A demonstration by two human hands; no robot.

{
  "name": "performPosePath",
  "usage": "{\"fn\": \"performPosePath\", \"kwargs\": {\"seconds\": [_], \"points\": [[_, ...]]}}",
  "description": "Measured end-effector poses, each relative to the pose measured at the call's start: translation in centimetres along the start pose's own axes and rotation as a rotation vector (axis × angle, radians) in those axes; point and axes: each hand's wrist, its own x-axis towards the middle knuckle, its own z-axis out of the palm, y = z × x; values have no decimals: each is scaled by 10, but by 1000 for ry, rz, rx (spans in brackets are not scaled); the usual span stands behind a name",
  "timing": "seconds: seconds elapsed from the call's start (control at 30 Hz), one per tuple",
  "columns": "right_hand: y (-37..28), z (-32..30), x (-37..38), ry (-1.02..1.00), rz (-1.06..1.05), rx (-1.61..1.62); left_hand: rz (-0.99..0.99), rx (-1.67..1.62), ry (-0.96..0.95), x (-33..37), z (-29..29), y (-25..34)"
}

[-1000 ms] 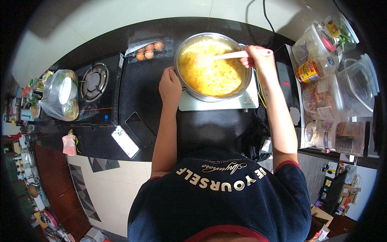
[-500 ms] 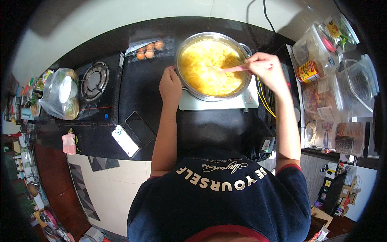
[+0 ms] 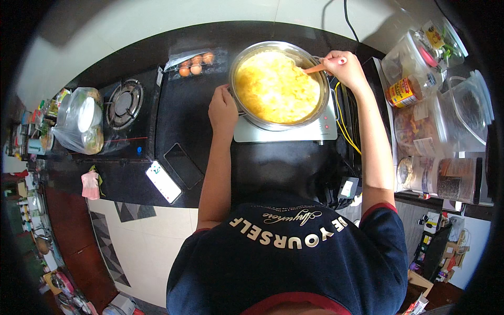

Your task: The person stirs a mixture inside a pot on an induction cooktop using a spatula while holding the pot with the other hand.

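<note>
Head view: person at a dark worktop, seen from above.
Left hand: clenched at the left rim of the steel pot, touching it (what it grips is hidden).
Right hand: grasping a wooden spoon, its end dipped at the pot's right edge.
Pot: on a white induction hob, full of yellow food.
Nearby: eggs in a bag, gas burner, phone.

Shiny metal pot, wooden spoon, glossy black counter.
</note>
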Motion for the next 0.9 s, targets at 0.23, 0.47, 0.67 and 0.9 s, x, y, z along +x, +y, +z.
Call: {"fn": "performPosePath", "kwargs": {"seconds": [0.23, 0.47, 0.67, 0.9], "points": [[8, -5, -27, -133, 316, 257, 18, -18, 15, 0, -1, 0], [-9, 12, -55, -193, 484, 652, 10, -27, 16, 0, 0, -2], [-34, 39, -60, -130, 547, 810, 44, -24, 22, 1, 1, -3], [-42, 37, -50, 44, 430, 963, 35, -29, 13, 2, 0, -5]]}}
